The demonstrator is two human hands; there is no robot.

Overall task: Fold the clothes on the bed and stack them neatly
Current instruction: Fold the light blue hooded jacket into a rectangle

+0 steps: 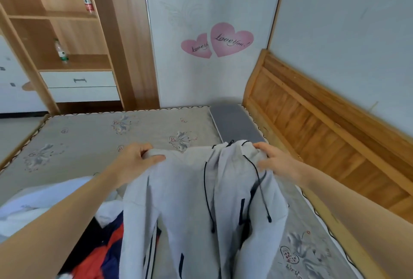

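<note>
A light grey hooded jacket (178, 200) with black drawstrings and dark trim hangs in front of me above the bed (89, 144). My left hand (136, 158) grips its upper left edge. My right hand (277, 160) grips the upper right edge near the hood. The jacket's lower part drops out of the bottom of the view. Under it at the lower left lies a heap of other clothes: a white garment (44, 200) and a red and navy garment (102, 256).
The mattress has a grey flower print. A grey pillow (234, 122) lies at the head end beside the wooden headboard (324, 126) on the right. A wooden wardrobe with two bottles (60, 50) and white drawers (80, 86) stands beyond the bed.
</note>
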